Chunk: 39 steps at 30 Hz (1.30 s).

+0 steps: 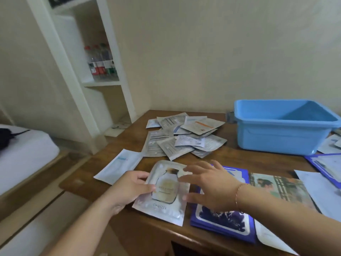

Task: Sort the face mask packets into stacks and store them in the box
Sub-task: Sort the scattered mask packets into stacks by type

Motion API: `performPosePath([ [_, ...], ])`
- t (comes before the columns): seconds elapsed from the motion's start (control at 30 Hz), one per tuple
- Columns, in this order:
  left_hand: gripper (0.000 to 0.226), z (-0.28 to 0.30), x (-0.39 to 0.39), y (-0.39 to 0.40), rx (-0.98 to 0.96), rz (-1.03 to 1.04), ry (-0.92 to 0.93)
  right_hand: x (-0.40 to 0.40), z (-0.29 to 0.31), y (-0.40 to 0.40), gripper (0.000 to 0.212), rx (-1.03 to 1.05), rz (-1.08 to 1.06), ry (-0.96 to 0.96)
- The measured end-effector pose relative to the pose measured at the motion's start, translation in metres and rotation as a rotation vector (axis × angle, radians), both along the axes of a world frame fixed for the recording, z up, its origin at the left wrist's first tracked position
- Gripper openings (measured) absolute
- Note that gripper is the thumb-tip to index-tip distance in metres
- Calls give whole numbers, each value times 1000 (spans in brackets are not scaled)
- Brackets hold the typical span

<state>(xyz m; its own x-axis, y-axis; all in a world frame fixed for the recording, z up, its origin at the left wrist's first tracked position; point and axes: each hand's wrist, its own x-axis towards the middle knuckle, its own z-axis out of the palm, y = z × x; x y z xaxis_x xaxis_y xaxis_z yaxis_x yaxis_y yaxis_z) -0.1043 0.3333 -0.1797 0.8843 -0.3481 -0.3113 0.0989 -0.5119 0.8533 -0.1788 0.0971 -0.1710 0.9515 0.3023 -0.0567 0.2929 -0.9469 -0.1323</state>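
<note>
Right hand (210, 187) partly hides the purple packets (223, 220).

Only one word can be read: "WINTER", in thin grey capitals, preceded by a small mark too blurred to tell, printed along the lower front of the silvery-white foil face mask packet with a pale bottle picture (165, 191). Smaller lettering on the bottle picture itself is illegible. Beyond that packet, the heap of grey foil packets (184, 137) carries blocks of fine print, all too blurred to read.
</note>
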Motion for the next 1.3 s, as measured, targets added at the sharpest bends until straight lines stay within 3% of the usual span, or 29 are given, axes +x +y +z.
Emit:
performPosePath([
  [0.17,64,1,-6,-11,536,-74,-472,7,-7,13,64,-25,-27,47],
  [0.23,69,-3,-8,-12,652,-119,-580,9,-7,13,72,-41,-42,30],
  [0.43,62,-16,-2,-19,662,-348,-605,10,-7,11,77,-34,-87,35],
  [0.67,56,-17,11,-22,625,-385,-576,16,-7,6,75,-12,-85,35],
  [0.77,40,-11,31,-26,506,-225,-732,32,1,0,57,19,-87,-88],
  [0.87,44,-9,68,-41,547,-132,-920,65,6,-10,46,-104,-103,-167],
  [1.1,36,-6,126,-64,676,-382,-1158,97,-4,-20,59,-129,-75,-27],
  [1.2,28,-10,133,-59,575,-421,-1231,96,-7,-23,71,-66,-49,-77],
  [1.3,25,-11,132,-50,420,-317,-1340,97,0,-25,54,39,-101,-197],
])
